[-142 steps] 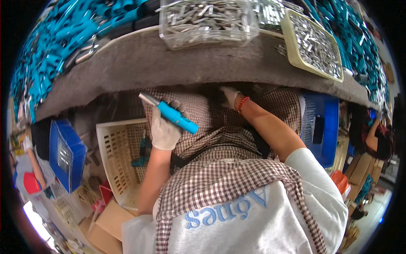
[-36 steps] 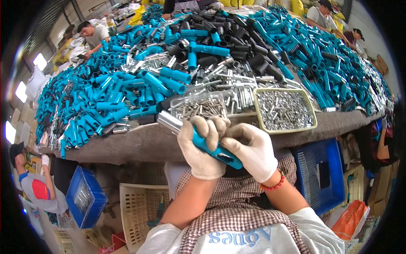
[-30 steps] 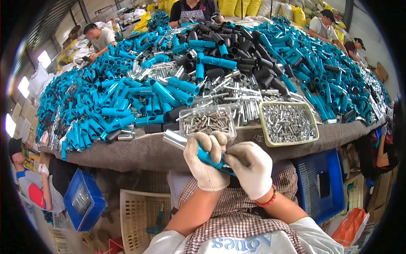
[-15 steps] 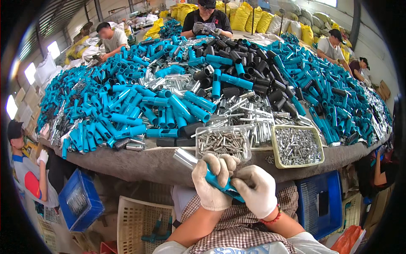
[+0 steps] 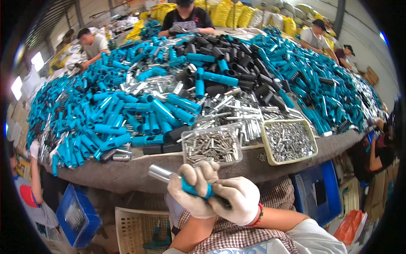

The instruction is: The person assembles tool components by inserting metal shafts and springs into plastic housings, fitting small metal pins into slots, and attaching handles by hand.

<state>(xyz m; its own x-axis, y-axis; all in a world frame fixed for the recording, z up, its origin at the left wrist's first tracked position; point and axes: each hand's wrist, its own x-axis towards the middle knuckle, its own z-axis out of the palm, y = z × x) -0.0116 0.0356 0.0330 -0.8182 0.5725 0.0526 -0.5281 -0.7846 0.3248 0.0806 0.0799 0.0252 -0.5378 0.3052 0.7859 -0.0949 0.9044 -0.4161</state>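
Blue tube: in the gloved left hand (image 5: 189, 198), on the wearer's side of the clear box (image 5: 185, 149); the visible blue part (image 5: 189, 187) shows between the fingers.
Metal tube: the silver piece (image 5: 160, 173) projects from the far end, slanting up to the clear box's left; that joint looks made.
Near end: covered by the gloves; work there seems unfinished, though details cannot be told.
Loose stock: many blue tubes (image 5: 181, 113) lie beyond the clear box; small metal pins fill it, and shorter bits fill the yellow tray (image 5: 296, 159) to its right.
Left hand: wrapped around the blue tube, knuckles up.
Right hand (image 5: 239, 197): curled against the near end, wrist bent inward; what its fingertips grip is hidden.
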